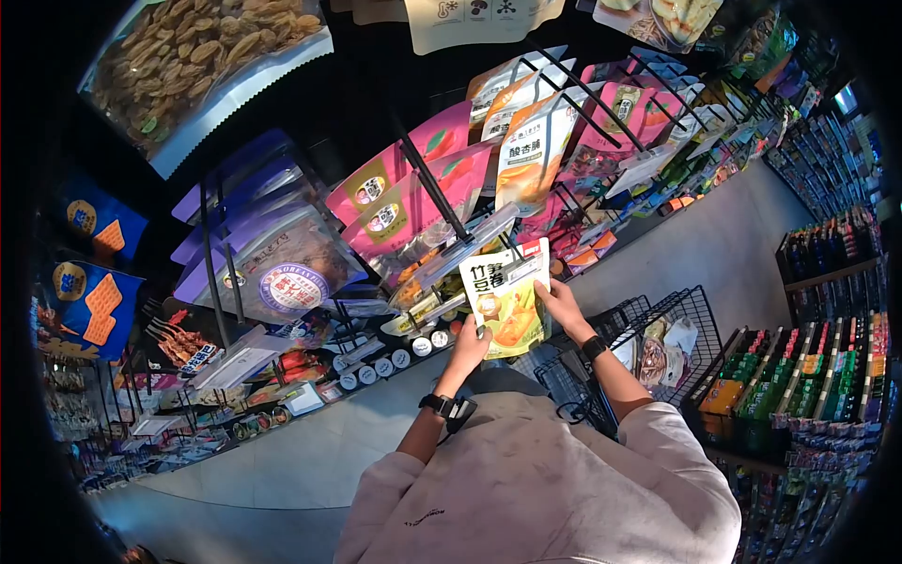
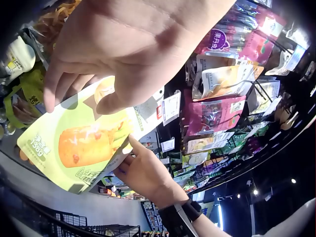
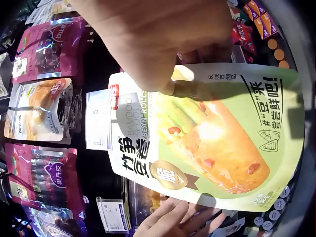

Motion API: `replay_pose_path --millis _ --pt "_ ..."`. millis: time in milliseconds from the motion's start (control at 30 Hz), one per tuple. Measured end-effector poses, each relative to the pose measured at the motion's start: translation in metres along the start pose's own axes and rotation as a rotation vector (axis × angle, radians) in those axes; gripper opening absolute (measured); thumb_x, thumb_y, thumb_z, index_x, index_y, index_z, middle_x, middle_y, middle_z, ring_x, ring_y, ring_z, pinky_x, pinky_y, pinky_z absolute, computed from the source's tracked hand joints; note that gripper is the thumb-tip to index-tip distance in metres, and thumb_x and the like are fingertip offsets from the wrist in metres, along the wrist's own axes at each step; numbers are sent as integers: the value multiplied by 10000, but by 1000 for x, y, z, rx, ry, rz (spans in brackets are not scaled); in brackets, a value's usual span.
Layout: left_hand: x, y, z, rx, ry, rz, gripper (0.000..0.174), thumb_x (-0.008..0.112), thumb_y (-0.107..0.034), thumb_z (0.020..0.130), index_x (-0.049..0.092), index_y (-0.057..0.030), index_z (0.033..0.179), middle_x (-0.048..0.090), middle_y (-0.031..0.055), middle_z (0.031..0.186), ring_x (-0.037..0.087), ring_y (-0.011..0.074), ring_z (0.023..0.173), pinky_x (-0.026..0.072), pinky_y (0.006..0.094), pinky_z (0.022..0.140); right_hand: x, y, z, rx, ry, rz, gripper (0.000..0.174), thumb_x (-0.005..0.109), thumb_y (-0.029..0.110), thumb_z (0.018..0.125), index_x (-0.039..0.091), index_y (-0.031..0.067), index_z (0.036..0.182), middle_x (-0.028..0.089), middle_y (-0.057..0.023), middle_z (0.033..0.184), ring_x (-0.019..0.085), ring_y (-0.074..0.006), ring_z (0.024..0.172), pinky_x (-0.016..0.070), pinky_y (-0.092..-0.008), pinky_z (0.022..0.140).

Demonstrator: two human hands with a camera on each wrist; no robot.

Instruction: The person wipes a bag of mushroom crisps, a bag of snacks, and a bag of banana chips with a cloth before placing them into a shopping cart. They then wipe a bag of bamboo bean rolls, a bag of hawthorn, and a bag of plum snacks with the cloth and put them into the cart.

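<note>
Head view: green snack pouch [image 1: 507, 301] was held up in both hands, just in front of the peg rack [image 1: 432, 193], below its hanging pink and orange packs. It was not on a peg as far as I could see. Left hand [image 1: 468, 350] gripped the pouch's bottom corner and right hand [image 1: 561, 303] its upper edge on the side away from the rack. Wire cart [image 1: 676, 315] stood on the person's right, further from the rack, with a few packets [image 1: 658, 352] in it.

Left wrist view: left hand [image 2: 133, 44] pinched the pouch [image 2: 79, 143], thumb on the printed face and fingers curled over the edge. Right hand [image 2: 145, 173] touched the far edge, rack behind it.

Right wrist view: right hand [image 3: 163, 34] pinched the top edge of the pouch [image 3: 212, 138], which faced the camera and hid part of the rack. Left hand's fingertips [image 3: 173, 222] showed at the lower edge.

My read on progress: pouch was off the rack and in hand, not in the cart.
</note>
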State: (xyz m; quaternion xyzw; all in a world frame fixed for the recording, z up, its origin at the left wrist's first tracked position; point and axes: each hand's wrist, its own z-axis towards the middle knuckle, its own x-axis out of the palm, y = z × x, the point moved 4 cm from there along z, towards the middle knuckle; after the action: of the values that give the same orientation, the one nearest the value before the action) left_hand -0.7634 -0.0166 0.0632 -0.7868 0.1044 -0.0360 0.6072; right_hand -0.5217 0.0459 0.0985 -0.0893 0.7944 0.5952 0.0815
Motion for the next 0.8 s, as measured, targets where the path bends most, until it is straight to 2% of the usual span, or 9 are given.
replay_pose_path --millis 133,167,233,267,333,600,667,700,800 --pt "2 12 0 -30 10 40 397 596 -121 964 484 30 1314 697 175 1125 677 217 953 518 348 824 2 -4 -2 12 -29 -32 415 634 336 997 667 -48 1151 719 -63 947 613 -91 818 493 -276 734" --pt "1 0 -4 -29 11 40 397 596 -121 964 484 30 1314 697 175 1125 677 217 953 518 348 824 1 -2 -5 12 -30 -32 415 634 336 997 667 -48 1151 719 -63 947 613 -91 818 493 -276 734" --pt "0 -40 -13 -89 54 58 397 602 -170 939 496 17 1273 663 272 1166 644 394 1117 498 431 920 -2 1 -10 60 -77 21 411 636 333 996 670 -48 1147 717 -63 935 614 -93 826 494 -276 739" --pt "1 -41 -12 -89 53 57 397 602 -170 939 496 17 1273 663 272 1166 644 394 1117 498 431 920 -4 -1 -9 60 -76 20 411 636 333 996 670 -48 1147 717 -63 935 614 -93 826 494 -276 739" --pt "4 -44 -12 -89 59 126 401 630 -198 939 529 13 1265 690 195 1078 664 242 926 509 370 818 -8 -7 -8 90 -95 27 424 638 349 992 675 -52 1125 710 -56 906 600 -89 808 485 -275 726" --pt "4 -19 -7 -18 10 138 405 619 -165 936 512 40 1269 713 213 1081 700 246 930 512 369 815 -4 -10 -6 40 -99 -43 466 656 401 969 684 -50 1082 686 -53 838 571 -96 746 465 -285 680" --pt "2 -21 -5 20 3 109 400 611 -153 940 507 42 1273 713 210 1081 700 246 932 513 366 808 -4 -16 -3 108 -42 -107 464 614 366 1009 649 -69 1167 698 -48 989 596 -84 871 481 -261 768" --pt "1 -23 -2 21 3 110 400 611 -153 940 507 42 1273 713 210 1081 700 246 932 513 366 808 -3 -18 0 107 -42 -106 464 614 366 1009 649 -69 1167 698 -48 989 596 -84 871 481 -261 768" --pt "1 -22 4 -26 0 231 584 650 -198 921 419 38 1404 681 240 1129 681 273 997 514 373 855 3 -7 11 66 -84 -120 448 620 354 1002 654 -65 1158 700 -60 964 601 -96 847 481 -269 756"
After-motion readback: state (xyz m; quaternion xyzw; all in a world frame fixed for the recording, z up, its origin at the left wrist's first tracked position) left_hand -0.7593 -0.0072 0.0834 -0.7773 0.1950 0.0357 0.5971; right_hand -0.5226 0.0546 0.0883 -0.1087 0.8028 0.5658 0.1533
